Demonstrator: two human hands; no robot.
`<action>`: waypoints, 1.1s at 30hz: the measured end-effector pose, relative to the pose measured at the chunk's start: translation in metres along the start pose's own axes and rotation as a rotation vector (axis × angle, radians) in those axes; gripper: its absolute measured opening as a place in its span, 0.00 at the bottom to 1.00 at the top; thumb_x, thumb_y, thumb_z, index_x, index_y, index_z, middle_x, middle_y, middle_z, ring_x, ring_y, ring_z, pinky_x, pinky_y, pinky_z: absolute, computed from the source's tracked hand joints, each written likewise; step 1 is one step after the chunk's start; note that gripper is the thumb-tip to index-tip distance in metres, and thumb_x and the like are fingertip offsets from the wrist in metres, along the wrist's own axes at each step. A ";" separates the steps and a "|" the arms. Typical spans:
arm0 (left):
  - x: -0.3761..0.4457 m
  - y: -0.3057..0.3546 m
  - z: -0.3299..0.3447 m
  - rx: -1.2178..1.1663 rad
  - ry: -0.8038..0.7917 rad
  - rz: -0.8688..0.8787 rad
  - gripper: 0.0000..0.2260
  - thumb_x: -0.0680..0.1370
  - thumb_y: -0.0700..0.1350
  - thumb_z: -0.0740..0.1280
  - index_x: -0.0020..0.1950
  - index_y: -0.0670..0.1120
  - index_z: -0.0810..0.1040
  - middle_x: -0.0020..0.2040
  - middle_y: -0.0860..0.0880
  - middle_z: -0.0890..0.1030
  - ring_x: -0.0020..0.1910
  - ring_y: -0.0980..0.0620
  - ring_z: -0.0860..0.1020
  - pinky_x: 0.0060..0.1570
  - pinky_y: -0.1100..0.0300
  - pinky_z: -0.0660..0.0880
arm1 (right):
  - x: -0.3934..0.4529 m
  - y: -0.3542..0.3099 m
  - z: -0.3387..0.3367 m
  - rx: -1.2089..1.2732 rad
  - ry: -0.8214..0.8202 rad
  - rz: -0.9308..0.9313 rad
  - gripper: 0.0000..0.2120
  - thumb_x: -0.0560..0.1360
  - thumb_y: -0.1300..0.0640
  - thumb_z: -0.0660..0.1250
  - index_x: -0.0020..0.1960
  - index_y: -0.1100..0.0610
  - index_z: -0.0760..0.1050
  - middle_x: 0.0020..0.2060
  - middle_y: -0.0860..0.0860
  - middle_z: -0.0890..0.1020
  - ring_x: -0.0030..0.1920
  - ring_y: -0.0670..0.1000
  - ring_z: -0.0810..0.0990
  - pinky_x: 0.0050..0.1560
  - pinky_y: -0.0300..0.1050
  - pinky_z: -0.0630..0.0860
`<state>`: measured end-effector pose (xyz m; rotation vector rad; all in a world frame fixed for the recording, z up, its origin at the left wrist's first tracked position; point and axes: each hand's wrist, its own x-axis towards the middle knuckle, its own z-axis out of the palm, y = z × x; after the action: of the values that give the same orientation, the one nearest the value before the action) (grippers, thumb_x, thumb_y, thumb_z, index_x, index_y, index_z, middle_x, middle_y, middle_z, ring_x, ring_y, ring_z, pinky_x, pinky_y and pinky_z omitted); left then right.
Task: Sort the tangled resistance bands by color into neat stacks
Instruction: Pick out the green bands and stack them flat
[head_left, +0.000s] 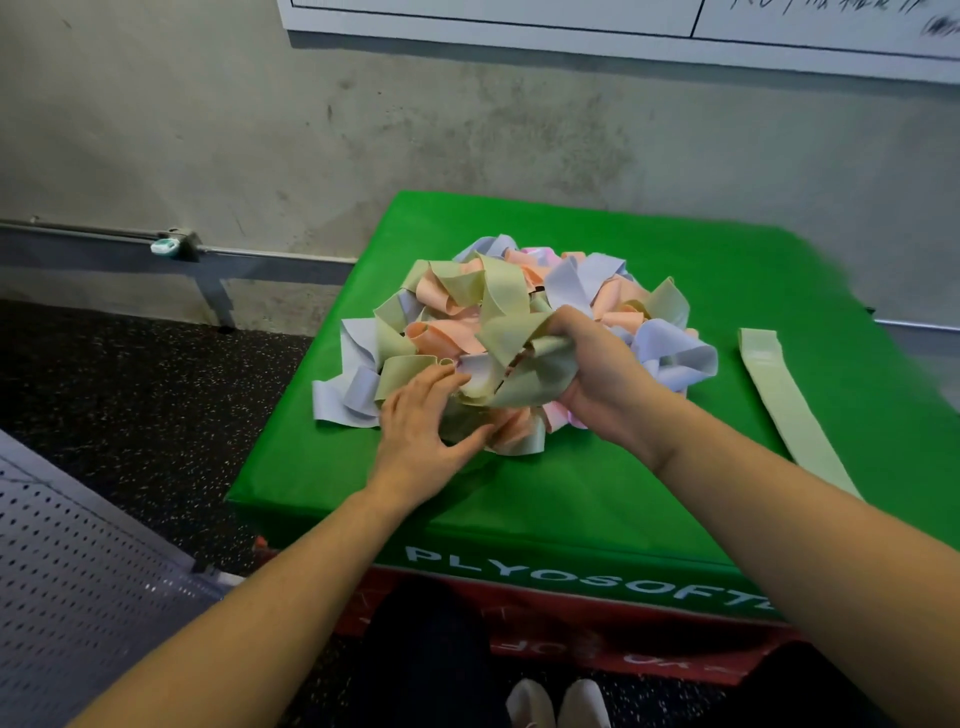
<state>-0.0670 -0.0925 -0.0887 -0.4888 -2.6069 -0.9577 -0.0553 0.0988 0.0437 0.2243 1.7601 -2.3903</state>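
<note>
A pale green band (540, 371) is clutched in the right hand (597, 374), whose fingers are curled round its folded loop at the near side of the heap. The left hand (421, 421) is laid against the heap's near left edge, its fingers stretched out and touching the bands there, the thumb spread towards the right; nothing is seen to be gripped by it.

The heap of tangled bands (519, 332) is piled in the middle of a green padded box (519, 499). Pale green, peach, lavender and pink loops are mixed together in it, twisted over and through one another. A lavender band (345, 384) is spread out at the left edge of the heap, and more lavender loops are bunched at its right side.

Well apart from the heap, on the right part of the box top, one pale green band (784, 405) is laid out flat and straight, running towards the near edge behind the right forearm.

White lettering is printed on the front face of the box, and a red box (597, 639) is seen beneath it. The boxes are set on a dark speckled floor (130, 374) against a grey concrete wall (363, 130). A perforated metal panel (67, 582) is visible at the lower left.
</note>
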 end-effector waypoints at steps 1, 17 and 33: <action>0.001 0.001 0.000 0.007 -0.008 -0.011 0.32 0.72 0.69 0.62 0.73 0.56 0.68 0.75 0.54 0.67 0.75 0.54 0.63 0.73 0.48 0.59 | 0.001 -0.003 0.000 0.075 -0.017 0.016 0.10 0.79 0.62 0.56 0.50 0.60 0.76 0.41 0.56 0.84 0.41 0.54 0.83 0.49 0.53 0.80; 0.024 0.046 -0.004 -0.042 -0.025 -0.027 0.24 0.74 0.62 0.72 0.67 0.56 0.74 0.65 0.54 0.63 0.66 0.48 0.68 0.66 0.40 0.67 | -0.014 -0.039 -0.035 0.378 0.165 0.098 0.07 0.73 0.57 0.55 0.36 0.55 0.66 0.32 0.54 0.72 0.26 0.50 0.66 0.31 0.38 0.70; 0.036 0.116 -0.008 -0.383 -0.069 -0.041 0.09 0.77 0.43 0.70 0.41 0.50 0.72 0.51 0.52 0.76 0.48 0.59 0.73 0.48 0.59 0.69 | -0.069 -0.063 -0.115 0.090 0.093 0.082 0.09 0.81 0.52 0.62 0.54 0.56 0.77 0.35 0.53 0.78 0.27 0.48 0.71 0.29 0.39 0.73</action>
<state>-0.0488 -0.0078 -0.0036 -0.5697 -2.5040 -1.4892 0.0013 0.2302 0.0832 0.4175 1.6478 -2.4388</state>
